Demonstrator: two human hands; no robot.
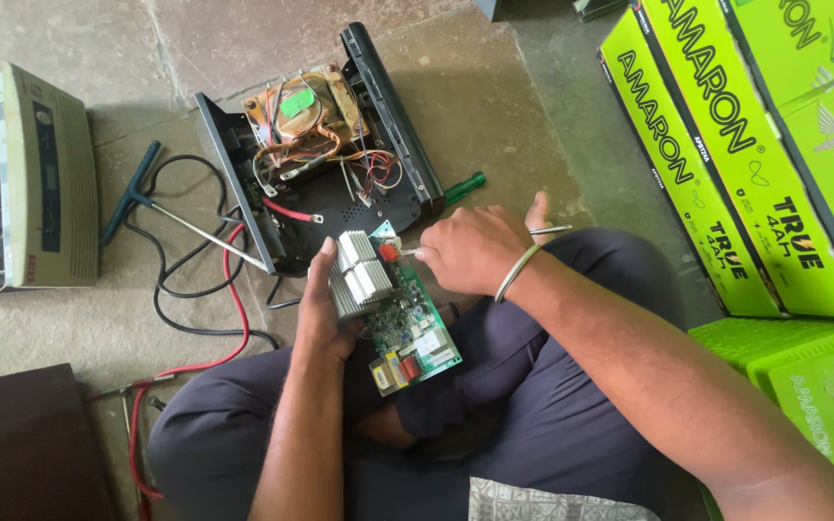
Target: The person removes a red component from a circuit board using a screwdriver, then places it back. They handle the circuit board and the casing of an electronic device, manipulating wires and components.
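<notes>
Circuit board (405,323) sits over my lap, just this side of the opened black inverter case (325,154). My left hand (325,309) has its grip closed round the board's heat-sink edge, tilted up w/ components facing me so I can see. Right hand (475,249) pinches a thin metal tool (550,230), tip at the board's far corner by a red part. Green-handled screwdriver (463,186) lies on the floor right of the case; T-handle wrench (161,207) left of it.

An open black case (316,154) with a copper-wound transformer (301,111) lies just beyond the hands. A green-handled screwdriver (463,187) sits just above the right hand. A T-handled tool (161,212), red and black cables (229,299) and a beige unit (45,178) lie left of the left hand. Green boxes (755,145) stand right.
</notes>
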